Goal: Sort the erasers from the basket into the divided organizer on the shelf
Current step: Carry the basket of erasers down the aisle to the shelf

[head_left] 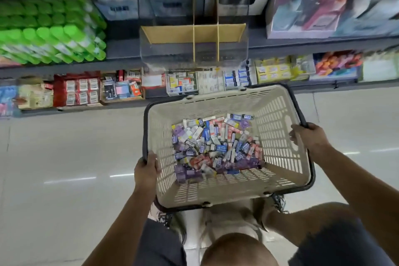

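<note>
Erasers [216,147] in mixed-colour wrappers heap mid-floor in the beige slotted plastic basket [278,127]. Your left hand [146,170] grips its left rim and your right hand [308,136] its right rim, with the heap between them.

Beige slotted plastic basket [278,136] lower centre, heap of small wrapped erasers [216,147] on its bottom, clear divided organizer [172,49] with cardboard partitions upper centre on shelf [123,49]

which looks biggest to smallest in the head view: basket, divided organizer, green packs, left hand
1. basket, though it is nearest the camera
2. green packs, cut off at the frame edge
3. divided organizer, close to the packs, so that pair is unsure
4. left hand
</note>
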A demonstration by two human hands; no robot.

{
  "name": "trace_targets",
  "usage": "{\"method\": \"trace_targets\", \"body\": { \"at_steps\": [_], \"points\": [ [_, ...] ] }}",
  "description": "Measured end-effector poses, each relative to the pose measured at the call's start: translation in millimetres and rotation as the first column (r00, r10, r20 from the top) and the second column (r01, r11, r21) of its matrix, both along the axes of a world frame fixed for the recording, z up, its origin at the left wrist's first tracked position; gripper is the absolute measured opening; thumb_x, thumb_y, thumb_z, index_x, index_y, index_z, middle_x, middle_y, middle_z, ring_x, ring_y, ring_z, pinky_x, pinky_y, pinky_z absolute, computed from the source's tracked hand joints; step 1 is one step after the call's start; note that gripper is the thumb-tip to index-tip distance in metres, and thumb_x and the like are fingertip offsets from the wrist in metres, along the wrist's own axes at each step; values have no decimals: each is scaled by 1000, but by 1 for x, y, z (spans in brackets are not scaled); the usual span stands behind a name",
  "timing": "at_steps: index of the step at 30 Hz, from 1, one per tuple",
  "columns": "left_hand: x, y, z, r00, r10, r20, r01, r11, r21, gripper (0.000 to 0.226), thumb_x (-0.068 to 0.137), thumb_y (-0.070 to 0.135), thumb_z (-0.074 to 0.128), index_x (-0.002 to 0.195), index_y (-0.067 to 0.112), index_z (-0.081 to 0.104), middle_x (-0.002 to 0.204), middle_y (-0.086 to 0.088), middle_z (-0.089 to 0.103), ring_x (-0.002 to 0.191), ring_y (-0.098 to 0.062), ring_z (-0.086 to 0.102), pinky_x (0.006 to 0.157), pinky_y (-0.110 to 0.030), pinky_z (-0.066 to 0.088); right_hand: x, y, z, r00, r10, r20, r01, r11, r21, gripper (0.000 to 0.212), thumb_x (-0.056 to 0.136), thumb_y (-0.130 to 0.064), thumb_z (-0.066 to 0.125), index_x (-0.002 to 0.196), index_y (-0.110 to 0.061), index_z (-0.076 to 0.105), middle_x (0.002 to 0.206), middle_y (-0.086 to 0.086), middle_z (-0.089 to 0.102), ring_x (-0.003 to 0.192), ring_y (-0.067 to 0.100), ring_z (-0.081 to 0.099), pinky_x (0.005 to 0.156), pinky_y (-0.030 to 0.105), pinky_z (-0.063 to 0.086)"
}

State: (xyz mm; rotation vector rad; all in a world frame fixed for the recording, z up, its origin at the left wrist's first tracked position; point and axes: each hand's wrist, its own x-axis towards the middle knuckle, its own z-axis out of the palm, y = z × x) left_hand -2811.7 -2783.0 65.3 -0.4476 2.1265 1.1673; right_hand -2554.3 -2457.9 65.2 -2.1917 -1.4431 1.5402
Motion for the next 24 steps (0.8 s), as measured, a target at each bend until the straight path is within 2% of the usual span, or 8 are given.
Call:
{"method": "trace_targets", "body": {
  "at_steps": [2,4,8,11,14,17,21,24],
  "points": [
    [2,2,-32,1000,-7,3,7,1000,5,41,99,28,49,61,12,44,37,7,41,51,-18,37,58,-31,33,-3,4,-27,1000,7,-17,-7,1000,16,7,88,-12,61,83,-6,61,58,7,65,60,24,56,71,37,47],
    [1,6,-59,1000,-15,-14,15,1000,15,44,99,34,47,62,11,45,44,4,44,52,-19,40,59,-31,35,-8,8,-49,1000,14,-24,-13,999,44,7,88,-11,61,83,-7,60,61,7,63,59,22,57,68,36,47],
    [-14,20,-93,994,-54,-92,57,998,37,54,97,54,36,75,8,53,60,-5,49,57,-21,47,55,-27,39,-10,13,-81,1000,-1,4,1,997,71,5,89,-13,59,90,-8,58,65,7,60,45,11,56,58,29,46],
    [-22,26,-111,990,-70,-125,67,997,-27,59,98,57,30,78,7,54,66,-9,51,61,-25,49,54,-27,39,-11,14,-94,1000,16,13,-17,998,54,3,90,-11,58,89,-9,56,69,9,60,56,18,57,61,29,44],
    [-23,27,-125,986,-45,-163,38,998,-45,60,98,57,30,79,7,57,72,-11,55,67,-29,52,59,-30,42,-17,18,-103,998,60,27,-63,994,93,7,90,-10,57,95,-6,54,71,10,58,60,21,54,57,28,41],
    [-22,27,-135,977,-18,-212,15,1000,-19,62,99,54,29,81,3,58,72,-10,55,66,-29,51,58,-31,42,-18,25,-117,993,101,56,-105,991,86,16,89,-12,57,100,0,55,72,12,55,61,23,52,56,28,39],
    [-26,28,-138,976,-6,-220,18,998,55,60,100,51,31,76,2,56,64,-10,51,54,-26,45,53,-29,38,-22,35,-128,984,146,104,-155,984,90,28,87,-16,61,105,6,57,75,17,54,66,27,51,61,32,38],
    [-26,28,-133,980,7,-201,16,993,113,57,100,50,31,75,4,53,62,-9,47,49,-22,40,49,-28,37,-29,38,-124,975,194,109,-206,972,110,38,87,-18,61,113,9,55,87,19,54,75,30,52,67,35,40]
  ]
}}
